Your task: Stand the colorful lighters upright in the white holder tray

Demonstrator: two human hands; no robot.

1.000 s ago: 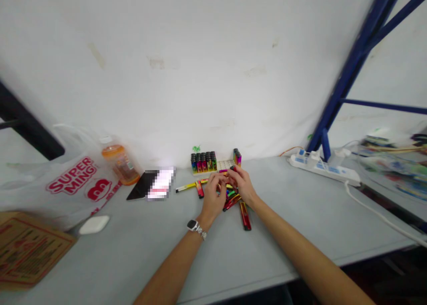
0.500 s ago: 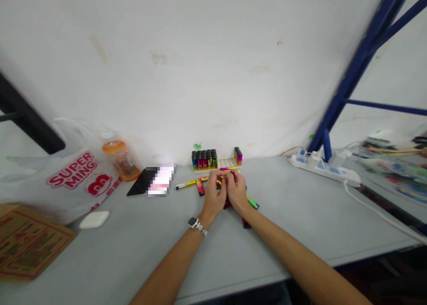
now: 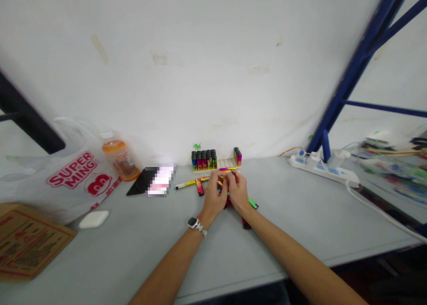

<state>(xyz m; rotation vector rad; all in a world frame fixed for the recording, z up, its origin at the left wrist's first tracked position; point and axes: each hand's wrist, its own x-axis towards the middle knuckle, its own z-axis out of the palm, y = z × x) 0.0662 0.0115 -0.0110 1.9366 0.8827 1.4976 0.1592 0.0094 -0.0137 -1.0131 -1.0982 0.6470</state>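
Above the table my left hand (image 3: 215, 193) and my right hand (image 3: 237, 193) meet, fingers curled in and thumbs close together. A small dark bit shows at the right fingertips, but the fingers hide most of whatever is between the hands. Beyond them stands a pale tray (image 3: 227, 163) with rows of holes. Colourful lighters (image 3: 204, 161) with black tops fill its left side, and a few more lighters (image 3: 238, 156) stand at its right end. A shiny purple-yellow stick-like piece (image 3: 227, 168) lies along the tray's front. Under the hands are dark red items, partly covered.
A red lighter (image 3: 199, 187) and a thin yellow stick (image 3: 186, 184) lie left of my hands; a green piece (image 3: 253, 203) lies right. Farther left are a tablet (image 3: 138, 182), an orange bottle (image 3: 122, 160), a plastic bag (image 3: 76, 176) and a cardboard box (image 3: 31, 242). A power strip (image 3: 325, 170) lies right.
My right hand has shifted slightly to the right, widening the gap between the hands a little. My left hand and the things on the table look unchanged.
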